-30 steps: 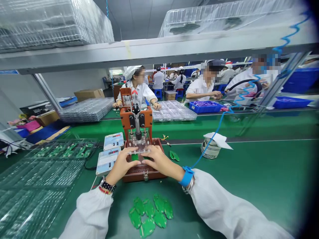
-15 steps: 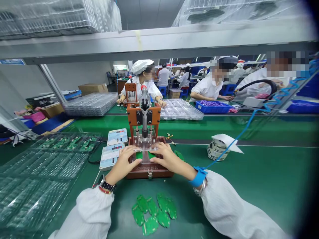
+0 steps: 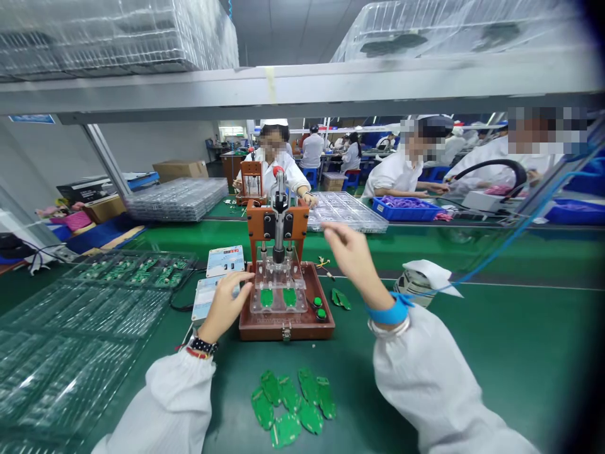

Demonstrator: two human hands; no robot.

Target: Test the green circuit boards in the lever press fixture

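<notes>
My left hand (image 3: 227, 304) is beside the left edge of a test fixture (image 3: 286, 332), fingers apart and holding nothing. My right hand (image 3: 353, 261) is lifted in the air to the right of the fixture's toggle lever (image 3: 279, 221); its fingers reach forward, loosely bent, with nothing visible in them. Under the raised clear press plate, a left circuit board (image 3: 267, 297) and a right circuit board (image 3: 290, 297) lie side by side in a clear holder (image 3: 278, 309). Two green buttons (image 3: 321, 314) sit at the fixture's right. Several loose green circuit boards (image 3: 289, 394) lie on the bench in front.
Clear blister trays (image 3: 94, 334) cover the left bench, some boards in the far one. Two meter boxes (image 3: 225, 260) stand left of the fixture. A single board (image 3: 341, 299) and a paper-topped roll (image 3: 416, 284) lie right. A blue cord (image 3: 496, 243) runs from my right wrist. Co-workers sit opposite.
My right hand has left the holder and risen to the right. My left hand has drawn back to the left, uncovering both boards in the holder. The view has shifted slightly.
</notes>
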